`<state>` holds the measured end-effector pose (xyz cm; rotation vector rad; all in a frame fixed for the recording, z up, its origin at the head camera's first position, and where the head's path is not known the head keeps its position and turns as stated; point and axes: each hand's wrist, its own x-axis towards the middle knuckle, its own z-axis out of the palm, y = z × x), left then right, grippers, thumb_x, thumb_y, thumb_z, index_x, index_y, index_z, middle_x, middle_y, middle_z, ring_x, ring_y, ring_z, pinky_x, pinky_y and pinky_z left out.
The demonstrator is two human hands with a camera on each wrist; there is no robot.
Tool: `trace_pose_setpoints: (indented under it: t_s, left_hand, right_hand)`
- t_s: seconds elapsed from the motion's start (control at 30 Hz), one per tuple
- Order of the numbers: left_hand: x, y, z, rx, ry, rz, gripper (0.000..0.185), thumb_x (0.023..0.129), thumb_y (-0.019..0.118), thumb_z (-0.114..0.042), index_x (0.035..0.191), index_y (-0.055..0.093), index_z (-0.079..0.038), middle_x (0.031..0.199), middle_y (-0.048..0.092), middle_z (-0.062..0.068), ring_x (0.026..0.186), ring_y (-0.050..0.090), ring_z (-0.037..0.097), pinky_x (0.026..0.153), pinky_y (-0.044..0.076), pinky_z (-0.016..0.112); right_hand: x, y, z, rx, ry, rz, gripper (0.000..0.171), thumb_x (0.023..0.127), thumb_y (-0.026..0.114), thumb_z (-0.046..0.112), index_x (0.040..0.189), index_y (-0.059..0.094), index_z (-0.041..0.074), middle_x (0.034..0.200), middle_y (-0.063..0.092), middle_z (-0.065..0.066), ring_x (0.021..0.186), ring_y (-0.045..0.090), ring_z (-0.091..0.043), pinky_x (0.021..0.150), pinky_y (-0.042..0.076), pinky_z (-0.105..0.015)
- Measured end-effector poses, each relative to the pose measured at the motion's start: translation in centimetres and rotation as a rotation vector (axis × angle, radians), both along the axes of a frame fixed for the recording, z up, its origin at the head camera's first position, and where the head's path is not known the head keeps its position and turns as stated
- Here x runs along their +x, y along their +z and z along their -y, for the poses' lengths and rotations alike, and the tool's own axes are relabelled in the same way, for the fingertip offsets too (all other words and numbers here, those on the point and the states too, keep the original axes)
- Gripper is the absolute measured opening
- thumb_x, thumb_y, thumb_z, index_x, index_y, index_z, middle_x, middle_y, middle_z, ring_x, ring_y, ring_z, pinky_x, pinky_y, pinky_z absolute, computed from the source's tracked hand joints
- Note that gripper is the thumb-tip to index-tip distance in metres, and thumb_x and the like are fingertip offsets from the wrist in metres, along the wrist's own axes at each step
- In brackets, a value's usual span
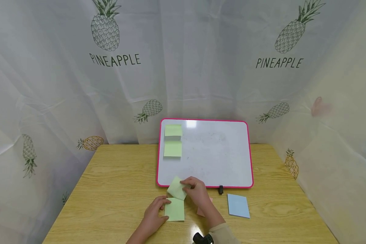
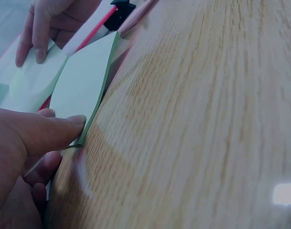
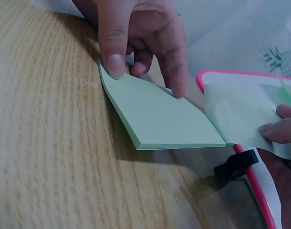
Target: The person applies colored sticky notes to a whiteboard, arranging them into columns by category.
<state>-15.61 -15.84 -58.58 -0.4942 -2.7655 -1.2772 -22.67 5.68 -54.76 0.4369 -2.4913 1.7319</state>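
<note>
My left hand (image 1: 154, 215) grips a pad of light green sticky notes (image 1: 175, 210) by its left side, thumb on top in the left wrist view (image 2: 76, 120). Between the thumb and fingers of my right hand (image 1: 197, 191) is a single green sticky note (image 1: 175, 188), pinched at its far edge. That note stands lifted at an angle, its lower edge meeting the pad's far edge. In the right wrist view the pad (image 3: 160, 114) is tilted, with one corner raised above the wood.
A pink-framed whiteboard (image 1: 213, 152) lies behind the hands, with two green notes (image 1: 173, 149) at its left side. A black clip (image 1: 221, 189) sits on its front edge. A blue pad (image 1: 238, 205) lies right; a pink pad (image 1: 200, 212) is partly under my right forearm. Pineapple-print curtains (image 1: 195, 67) surround the table (image 1: 122, 179).
</note>
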Motion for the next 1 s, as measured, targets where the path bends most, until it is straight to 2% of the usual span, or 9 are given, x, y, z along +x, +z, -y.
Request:
trace_pose_setpoints:
  t_s: [0.17,0.37,0.5,0.6,0.67,0.83,0.9,1.0]
  left_hand:
    - [-0.1,-0.1,-0.1,-0.004,-0.007,0.001,0.052,0.072,0.083,-0.002,0.117,0.063,-0.016,0.135,0.052,0.006,0.089,0.050,0.004,0.081,0.042,0.041]
    - [-0.1,-0.2,-0.3,-0.027,-0.007,0.001,0.050,0.073,0.083,-0.003,0.118,0.065,-0.013,0.137,0.052,0.007,0.092,0.052,0.006,0.085,0.041,0.048]
    - [0.0,-0.1,-0.4,-0.045,-0.003,0.005,0.047,0.075,0.081,-0.005,0.119,0.066,-0.012,0.139,0.052,0.008,0.106,0.056,0.020,0.091,0.038,0.059]
    - [0.2,0.0,-0.5,-0.046,0.003,0.003,0.047,0.075,0.080,-0.006,0.120,0.066,-0.011,0.139,0.052,0.008,0.113,0.054,0.030,0.093,0.036,0.062]
    - [0.3,0.1,-0.5,-0.042,0.011,-0.006,0.047,0.075,0.081,-0.006,0.120,0.066,-0.010,0.138,0.053,0.009,0.113,0.054,0.031,0.092,0.037,0.061]
    - [0.3,0.6,-0.6,0.060,0.083,0.009,0.047,0.075,0.081,-0.003,0.120,0.066,-0.006,0.124,0.059,0.008,0.095,0.055,0.017,0.085,0.047,0.039]
    - [0.1,1.2,-0.7,0.121,0.122,0.022,0.045,0.077,0.080,-0.001,0.120,0.066,-0.005,0.114,0.061,0.007,0.089,0.053,0.014,0.079,0.049,0.031]
    - [-0.2,2.3,-1.0,0.188,0.168,0.036,0.042,0.080,0.078,-0.003,0.119,0.066,-0.005,0.105,0.063,0.004,0.085,0.055,0.013,0.075,0.049,0.028]
  right_hand:
    - [0.0,0.4,-0.2,-0.009,-0.013,0.003,0.022,0.083,0.072,-0.005,0.099,0.078,0.008,0.096,0.068,-0.001,0.080,0.057,-0.012,0.063,0.049,-0.023]
    - [0.1,0.5,-0.5,-0.032,-0.033,0.009,0.022,0.083,0.072,-0.005,0.098,0.077,0.009,0.096,0.068,-0.001,0.078,0.056,-0.012,0.062,0.049,-0.023]
    - [0.1,0.4,-0.7,-0.030,-0.035,0.008,0.022,0.085,0.071,-0.003,0.099,0.077,0.012,0.096,0.069,0.001,0.076,0.055,-0.011,0.062,0.048,-0.023]
    - [0.1,0.2,-0.8,-0.042,-0.031,0.019,0.022,0.087,0.069,-0.001,0.103,0.077,0.013,0.098,0.069,0.001,0.077,0.054,-0.011,0.063,0.048,-0.023]
    - [0.2,0.1,-0.9,-0.065,-0.024,0.040,0.023,0.089,0.068,0.000,0.107,0.076,0.011,0.103,0.069,-0.002,0.080,0.055,-0.013,0.064,0.048,-0.022]
    - [0.3,0.6,-0.9,-0.125,-0.037,0.109,0.026,0.088,0.071,0.002,0.113,0.072,0.008,0.113,0.068,-0.007,0.101,0.061,-0.020,0.078,0.050,-0.024]
    - [0.5,1.3,-0.9,-0.132,-0.043,0.120,0.026,0.086,0.072,0.000,0.112,0.072,0.006,0.113,0.068,-0.009,0.106,0.062,-0.024,0.082,0.050,-0.026]
    - [1.1,2.9,-0.9,-0.128,-0.035,0.120,0.022,0.086,0.071,-0.002,0.108,0.071,0.002,0.110,0.069,-0.011,0.105,0.062,-0.027,0.082,0.051,-0.027]
